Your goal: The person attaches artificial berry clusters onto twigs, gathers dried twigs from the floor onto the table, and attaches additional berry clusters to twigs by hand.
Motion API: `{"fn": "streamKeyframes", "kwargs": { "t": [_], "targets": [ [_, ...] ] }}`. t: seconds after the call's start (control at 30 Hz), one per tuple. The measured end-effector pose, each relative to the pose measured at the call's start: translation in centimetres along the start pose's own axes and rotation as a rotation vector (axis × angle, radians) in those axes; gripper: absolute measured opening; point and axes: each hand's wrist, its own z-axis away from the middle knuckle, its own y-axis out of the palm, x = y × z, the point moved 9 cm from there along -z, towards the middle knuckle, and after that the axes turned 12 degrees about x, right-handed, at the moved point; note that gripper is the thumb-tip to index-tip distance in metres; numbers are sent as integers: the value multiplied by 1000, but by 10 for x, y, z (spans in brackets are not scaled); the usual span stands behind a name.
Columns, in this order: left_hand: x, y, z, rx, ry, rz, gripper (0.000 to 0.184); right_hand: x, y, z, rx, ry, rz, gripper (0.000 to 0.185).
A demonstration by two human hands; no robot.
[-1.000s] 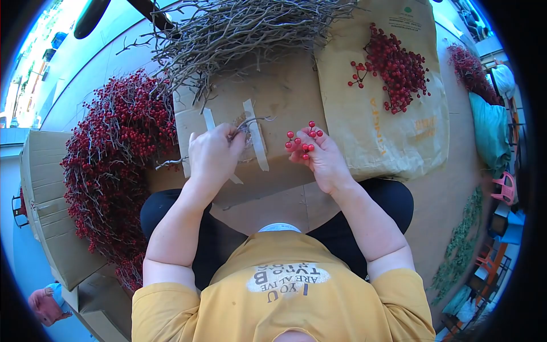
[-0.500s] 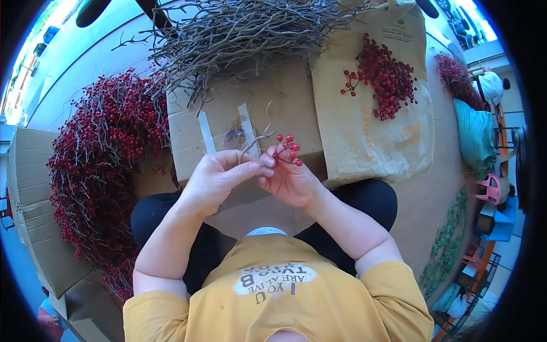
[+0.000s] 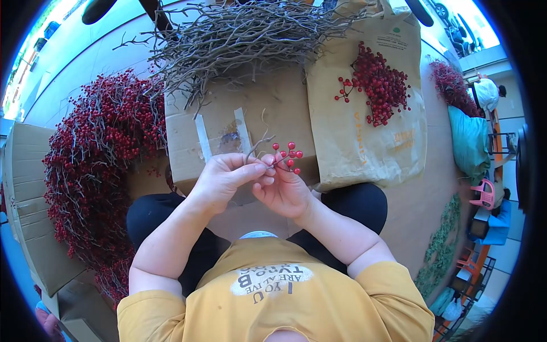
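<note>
Between thumb and fingers, my left hand (image 3: pixel 223 181) pinches a bare brown twig (image 3: pixel 251 149) whose forked tip sticks up past the fingertips. My right hand (image 3: pixel 288 195) meets it fingertip to fingertip, closed on the thin stem of a small sprig of red berries (image 3: pixel 292 154). Stem and twig come together at the fingertips, where the exact join is hidden. Behind the hands is a cardboard box (image 3: pixel 273 108) with strips of whitish tape. A pile of bare grey branches (image 3: pixel 245 43) lies across its far side.
A big heap of red-berried branches (image 3: pixel 108 148) stands at left beside an open carton (image 3: pixel 40 205). Loose berry sprigs (image 3: pixel 380 82) lie on a tan paper sack (image 3: pixel 364 148) at right. Green foliage (image 3: pixel 441 245), a pink chair (image 3: pixel 484 194) and a green bag (image 3: pixel 468 139) are farther right.
The view has shifted slightly. My left fingertips have closed over the join, and the berry sprig has turned a little. My right fingers look more loosely spread below it.
</note>
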Motion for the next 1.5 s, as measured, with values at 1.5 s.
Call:
{"fn": "streamKeyframes", "kwargs": {
  "t": [1.5],
  "targets": [
    [2,1,5,-218,273,-12,12,10,-12,1,-153,-132,102,17]
  ]
}}
